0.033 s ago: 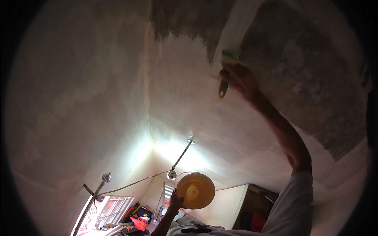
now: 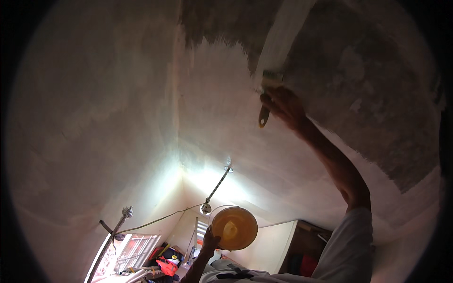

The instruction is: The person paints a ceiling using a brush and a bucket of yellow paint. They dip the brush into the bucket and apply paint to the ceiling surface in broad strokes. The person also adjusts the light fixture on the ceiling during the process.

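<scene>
Overhead, my right hand [image 2: 287, 107] is closed round the handle of a wide paintbrush [image 2: 263, 115]. Its bristles are at the lower end of a pale painted strip on the ceiling [image 2: 226, 99]. Dark grey unpainted-looking patches [image 2: 339, 89] flank the strip on both sides. Lower down, my left hand [image 2: 210, 241] grips the left side of a round bucket [image 2: 245, 233] by its rim. A wire handle stands up from the bucket, and a pale yellowish lump or pool shows inside it.
A lamp holder on a rod [image 2: 206, 207] hangs from the ceiling beyond the bucket, with a cord running left to a pole [image 2: 118, 224]. A barred window [image 2: 139, 250], a pile of bags and goods [image 2: 166, 264], and an open-fronted cabinet [image 2: 302, 245] stand below.
My right hand and the paintbrush have shifted a little down and left along the pale strip. The left hand and the bucket stay almost in place.
</scene>
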### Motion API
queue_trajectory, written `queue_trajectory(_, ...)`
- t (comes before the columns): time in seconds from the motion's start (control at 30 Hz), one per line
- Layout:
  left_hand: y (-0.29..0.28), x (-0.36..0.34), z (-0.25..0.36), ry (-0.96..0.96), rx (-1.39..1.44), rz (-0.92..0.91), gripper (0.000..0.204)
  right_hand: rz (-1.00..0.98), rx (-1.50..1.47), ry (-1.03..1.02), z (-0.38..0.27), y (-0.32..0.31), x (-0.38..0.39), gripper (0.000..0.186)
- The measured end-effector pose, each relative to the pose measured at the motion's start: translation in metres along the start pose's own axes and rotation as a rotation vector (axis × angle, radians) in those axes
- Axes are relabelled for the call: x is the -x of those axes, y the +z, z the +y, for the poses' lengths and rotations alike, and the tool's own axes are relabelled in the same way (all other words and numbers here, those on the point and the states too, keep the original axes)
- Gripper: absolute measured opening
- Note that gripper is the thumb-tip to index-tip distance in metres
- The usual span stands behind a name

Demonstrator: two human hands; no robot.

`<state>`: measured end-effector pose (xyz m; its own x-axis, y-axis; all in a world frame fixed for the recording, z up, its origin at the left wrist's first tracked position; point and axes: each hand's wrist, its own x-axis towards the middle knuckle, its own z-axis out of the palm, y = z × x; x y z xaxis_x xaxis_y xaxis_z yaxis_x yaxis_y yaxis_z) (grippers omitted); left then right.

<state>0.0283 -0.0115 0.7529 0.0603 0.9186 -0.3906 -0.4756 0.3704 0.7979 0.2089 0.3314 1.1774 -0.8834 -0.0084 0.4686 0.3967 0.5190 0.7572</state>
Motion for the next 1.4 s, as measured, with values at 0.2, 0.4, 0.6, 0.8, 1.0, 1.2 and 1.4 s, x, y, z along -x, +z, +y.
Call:
queue_trajectory(0.2, 0.002, 0.004, 0.013, -0.054, -0.095, 0.059, 0.066, -0.284, -0.315, 0.315, -0.042, -0.003, 0.002, 0.022)
queue_trajectory(0.4, 0.004, 0.005, 0.019, -0.097, -0.101, 0.087, 0.067, -0.168, -0.196, 0.495, 0.030, -0.006, -0.014, 0.028)
queue_trajectory(0.6, -0.001, 0.004, 0.011, -0.056, -0.088, 0.063, 0.067, 0.034, 0.009, 0.319, 0.026, -0.026, -0.038, 0.027)
queue_trajectory(0.8, -0.001, 0.007, 0.009, -0.032, -0.024, 0.018, 0.066, -0.065, 0.038, 0.171, -0.038, 0.022, 0.020, 0.029)
queue_trajectory(1.0, -0.012, 0.003, -0.003, 0.000, 0.017, -0.021, 0.067, -0.230, -0.097, 0.189, -0.084, 0.028, 0.040, 0.034)
queue_trajectory(1.2, -0.008, 0.007, 0.009, -0.013, -0.028, 0.037, 0.068, 0.008, -0.255, 0.288, -0.030, 0.020, 0.007, 0.034)
queue_trajectory(1.4, 0.000, 0.001, -0.005, -0.008, 0.032, -0.074, 0.067, 0.008, 0.037, 0.329, 0.020, -0.042, -0.043, 0.030)
